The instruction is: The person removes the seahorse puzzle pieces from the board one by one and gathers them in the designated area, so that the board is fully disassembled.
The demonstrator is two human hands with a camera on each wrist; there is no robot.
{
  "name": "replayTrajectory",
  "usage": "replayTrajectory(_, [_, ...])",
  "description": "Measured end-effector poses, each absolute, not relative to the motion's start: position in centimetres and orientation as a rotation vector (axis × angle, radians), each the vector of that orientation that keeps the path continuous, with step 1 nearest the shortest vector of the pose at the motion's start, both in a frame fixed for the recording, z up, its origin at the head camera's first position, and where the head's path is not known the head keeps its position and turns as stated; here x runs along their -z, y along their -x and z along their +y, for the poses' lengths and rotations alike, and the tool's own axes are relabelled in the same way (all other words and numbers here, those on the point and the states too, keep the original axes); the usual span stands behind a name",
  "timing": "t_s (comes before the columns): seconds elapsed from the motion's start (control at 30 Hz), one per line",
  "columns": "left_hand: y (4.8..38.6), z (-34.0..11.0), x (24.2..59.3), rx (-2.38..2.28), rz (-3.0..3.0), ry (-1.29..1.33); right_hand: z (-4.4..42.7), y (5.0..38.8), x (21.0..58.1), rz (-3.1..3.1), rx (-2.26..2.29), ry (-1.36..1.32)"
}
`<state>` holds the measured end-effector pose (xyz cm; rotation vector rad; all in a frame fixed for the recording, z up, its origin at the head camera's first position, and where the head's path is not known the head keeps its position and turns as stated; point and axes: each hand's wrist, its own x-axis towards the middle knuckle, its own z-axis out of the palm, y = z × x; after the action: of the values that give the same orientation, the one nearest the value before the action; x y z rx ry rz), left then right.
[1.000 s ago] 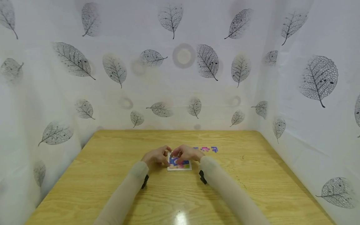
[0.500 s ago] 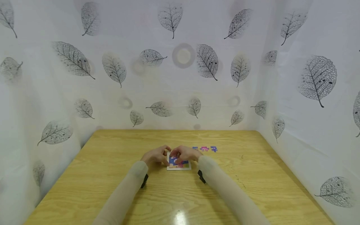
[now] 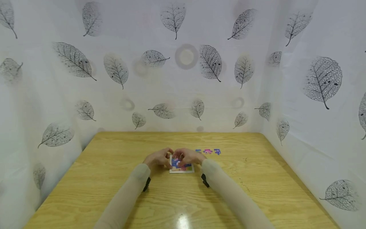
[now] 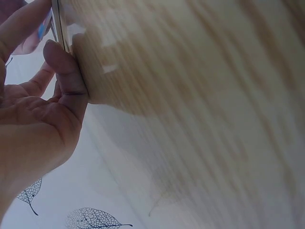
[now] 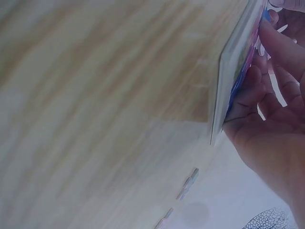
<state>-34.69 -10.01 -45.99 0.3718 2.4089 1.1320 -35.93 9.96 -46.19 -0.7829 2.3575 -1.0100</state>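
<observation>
"Where's the puzzle board (image 3: pixel 183 172)?"

"Twelve o'clock. The left hand (image 3: pixel 158 158), half-curled, grips its nine-o'clock edge."

"The right hand (image 3: pixel 190 156)?"

"Fingers bent over its top; can't tell whether they pinch anything. Loose pieces (image 3: pixel 208 151) lie beyond, two o'clock."

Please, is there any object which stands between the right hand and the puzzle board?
Nothing visible stands between them: the right hand has its fingers over the puzzle board. The left hand is at the board's left side, and the loose pieces lie farther back to the right, out of the way.
</observation>
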Motion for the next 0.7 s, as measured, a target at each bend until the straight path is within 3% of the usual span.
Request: replayTrajectory(0.7, [34.79,-10.04,45.85,-1.107,2.407,-0.402,10.29,35.66,46.26,2.444,1.052,0.750])
